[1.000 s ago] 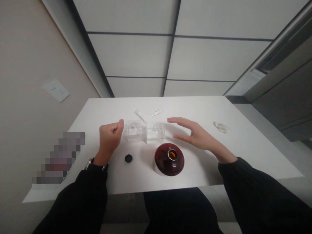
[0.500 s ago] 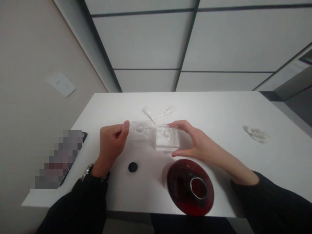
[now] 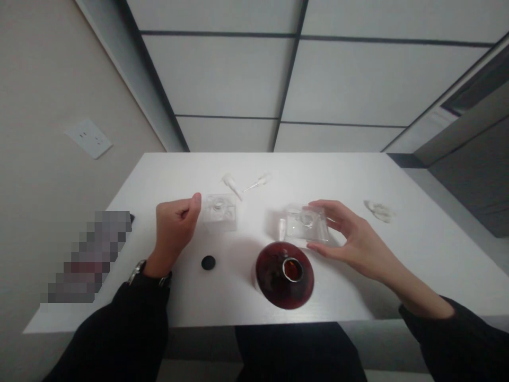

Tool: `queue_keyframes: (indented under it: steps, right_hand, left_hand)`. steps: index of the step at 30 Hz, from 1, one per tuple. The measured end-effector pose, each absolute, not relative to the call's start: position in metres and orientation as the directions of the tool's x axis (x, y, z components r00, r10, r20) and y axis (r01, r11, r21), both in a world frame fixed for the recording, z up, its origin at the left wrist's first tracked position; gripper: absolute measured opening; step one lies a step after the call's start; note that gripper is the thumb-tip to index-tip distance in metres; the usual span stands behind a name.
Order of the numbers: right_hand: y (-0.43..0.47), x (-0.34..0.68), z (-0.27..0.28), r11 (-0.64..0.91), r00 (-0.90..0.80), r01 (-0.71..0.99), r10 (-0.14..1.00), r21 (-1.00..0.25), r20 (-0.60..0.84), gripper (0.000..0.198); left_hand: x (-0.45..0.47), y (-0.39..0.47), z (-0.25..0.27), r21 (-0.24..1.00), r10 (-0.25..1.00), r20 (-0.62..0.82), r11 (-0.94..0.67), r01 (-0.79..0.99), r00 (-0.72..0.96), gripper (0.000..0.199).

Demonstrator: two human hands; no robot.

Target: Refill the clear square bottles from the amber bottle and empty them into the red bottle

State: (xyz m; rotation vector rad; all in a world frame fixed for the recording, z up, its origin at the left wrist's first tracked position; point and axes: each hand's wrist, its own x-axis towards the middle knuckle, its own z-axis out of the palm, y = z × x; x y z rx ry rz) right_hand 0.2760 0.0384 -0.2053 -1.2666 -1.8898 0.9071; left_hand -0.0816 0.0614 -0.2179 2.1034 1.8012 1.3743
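My right hand (image 3: 345, 233) grips a clear, square-sided container (image 3: 305, 223) with a round opening on top, thumb on the near side and fingers on the far side. It looks tilted and lifted off the table. My left hand (image 3: 176, 222) is a closed fist beside a second clear square container (image 3: 220, 212); whatever the fist may hold is hidden. Between the hands and nearer to me stands a dark red bottle (image 3: 274, 281) with an open round neck. A black round cap (image 3: 208, 262) lies to its left.
Behind the containers lie two small clear dropper-like pieces (image 3: 231, 184). A crumpled white tissue (image 3: 379, 210) is on the right of the white table (image 3: 342, 175). At the left edge lies a flat, blurred-out device (image 3: 89, 257). A wall and panels border the table.
My right hand has moved the clear container rightwards, away from the other one, and it now tilts. My left fist keeps its place by the left container. The camera view has shifted.
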Motion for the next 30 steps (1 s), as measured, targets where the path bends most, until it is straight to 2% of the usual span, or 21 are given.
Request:
queue_keyframes:
  steps: [4, 8, 10, 13, 16, 17, 19, 23, 30]
  right_hand:
    - [0.009, 0.292, -0.191, 0.323, -0.217, 0.431, 0.943, -0.843, 0.250, 0.065]
    - [-0.016, 0.293, -0.174, 0.370, -0.148, 0.398, 0.929, -0.840, 0.340, 0.064]
    - [-0.026, 0.291, -0.166, 0.393, -0.132, 0.381, 0.919, -0.837, 0.372, 0.062]
    - [-0.037, 0.290, -0.157, 0.424, -0.113, 0.396, 0.903, -0.815, 0.415, 0.064]
    - [-0.043, 0.290, -0.152, 0.433, -0.106, 0.458, 0.894, -0.777, 0.436, 0.068]
    - [-0.045, 0.290, -0.152, 0.435, -0.116, 0.473, 0.893, -0.766, 0.435, 0.069]
    - [-0.046, 0.289, -0.151, 0.447, -0.152, 0.499, 0.888, -0.742, 0.433, 0.069]
    - [-0.045, 0.288, -0.150, 0.466, -0.216, 0.596, 0.877, -0.654, 0.429, 0.070]
    - [-0.040, 0.289, -0.142, 0.508, -0.303, 0.665, 0.854, -0.548, 0.423, 0.076]
  left_hand:
    - [-0.082, 0.063, -0.218, 0.561, 0.811, 0.580, -0.330, 0.760, -0.076, 0.055]
    - [-0.076, 0.050, -0.207, 0.548, 0.770, 0.638, -0.438, 0.712, -0.018, 0.055]
    - [-0.066, 0.037, -0.197, 0.537, 0.752, 0.652, -0.544, 0.645, 0.092, 0.051]
    - [-0.045, 0.022, -0.183, 0.544, 0.662, 0.645, -0.749, 0.378, 0.383, 0.054]
    - [-0.025, 0.023, -0.175, 0.587, 0.572, 0.505, -0.776, 0.229, 0.646, 0.089]
    - [-0.020, 0.027, -0.173, 0.604, 0.544, 0.444, -0.768, 0.211, 0.712, 0.095]
    - [-0.013, 0.037, -0.171, 0.639, 0.503, 0.342, -0.744, 0.196, 0.794, 0.090]
    - [-0.010, 0.051, -0.176, 0.688, 0.500, 0.301, -0.704, 0.178, 0.812, 0.072]
    - [-0.010, 0.050, -0.189, 0.696, 0.489, 0.402, -0.712, 0.089, 0.775, 0.073]
